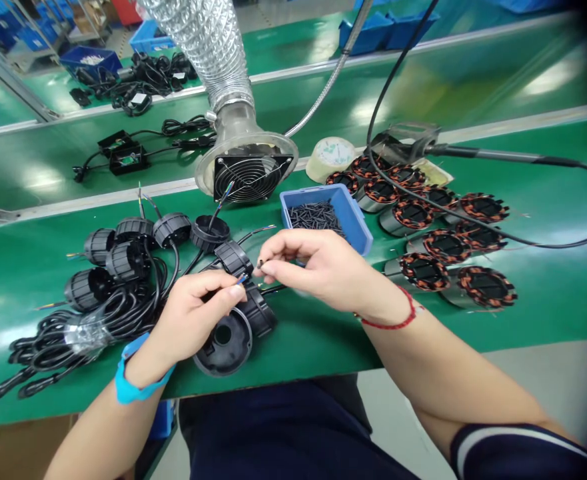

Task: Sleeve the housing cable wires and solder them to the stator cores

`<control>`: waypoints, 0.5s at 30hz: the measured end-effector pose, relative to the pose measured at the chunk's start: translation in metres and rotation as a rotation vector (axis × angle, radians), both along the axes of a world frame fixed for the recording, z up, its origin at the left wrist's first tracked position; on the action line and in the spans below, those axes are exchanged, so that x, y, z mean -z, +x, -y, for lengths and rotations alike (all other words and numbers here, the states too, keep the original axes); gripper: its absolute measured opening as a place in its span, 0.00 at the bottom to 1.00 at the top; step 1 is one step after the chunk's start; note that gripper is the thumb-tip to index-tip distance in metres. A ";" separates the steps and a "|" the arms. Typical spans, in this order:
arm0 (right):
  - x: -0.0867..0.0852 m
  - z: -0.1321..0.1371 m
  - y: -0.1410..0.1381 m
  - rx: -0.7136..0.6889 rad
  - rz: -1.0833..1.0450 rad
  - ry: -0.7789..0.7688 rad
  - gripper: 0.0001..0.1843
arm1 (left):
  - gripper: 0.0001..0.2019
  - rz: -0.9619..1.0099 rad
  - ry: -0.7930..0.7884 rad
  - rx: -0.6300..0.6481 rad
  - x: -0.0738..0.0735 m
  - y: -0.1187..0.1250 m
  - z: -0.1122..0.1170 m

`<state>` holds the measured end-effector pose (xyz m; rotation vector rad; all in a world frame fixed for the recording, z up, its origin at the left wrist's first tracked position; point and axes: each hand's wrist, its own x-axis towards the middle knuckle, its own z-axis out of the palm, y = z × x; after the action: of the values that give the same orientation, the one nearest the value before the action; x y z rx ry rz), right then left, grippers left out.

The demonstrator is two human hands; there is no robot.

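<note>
My left hand (200, 308) pinches the thin wire ends (242, 278) of a black cable between thumb and forefinger, just above a black round housing (226, 340) near the table's front edge. My right hand (318, 265) is closed in a pinch on a small dark sleeve (260, 263), held right beside those wire ends. A blue tray (356, 215) of small black sleeves sits just behind my right hand.
Several black housings with coiled cables (118, 267) lie to the left. Copper-wound stators (443, 243) cover the right side. A fume extractor fan (250, 175) on a silver duct stands behind, beside a tape roll (330, 157). A black cable (473, 220) crosses the stators.
</note>
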<state>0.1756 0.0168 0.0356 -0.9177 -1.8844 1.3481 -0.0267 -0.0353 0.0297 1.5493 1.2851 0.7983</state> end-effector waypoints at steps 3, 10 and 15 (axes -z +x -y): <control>0.001 0.002 0.001 -0.009 0.031 0.222 0.03 | 0.12 -0.012 0.023 0.046 -0.002 0.000 -0.001; 0.003 0.004 0.002 -0.071 0.111 0.551 0.07 | 0.12 -0.019 0.052 0.048 -0.002 0.002 -0.002; 0.003 0.003 0.004 -0.058 0.106 0.577 0.07 | 0.12 -0.017 0.059 0.048 -0.002 0.002 -0.001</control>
<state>0.1794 0.0137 0.0329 -0.6461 -2.2204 0.7181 -0.0251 -0.0342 0.0317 1.6307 1.2422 0.8003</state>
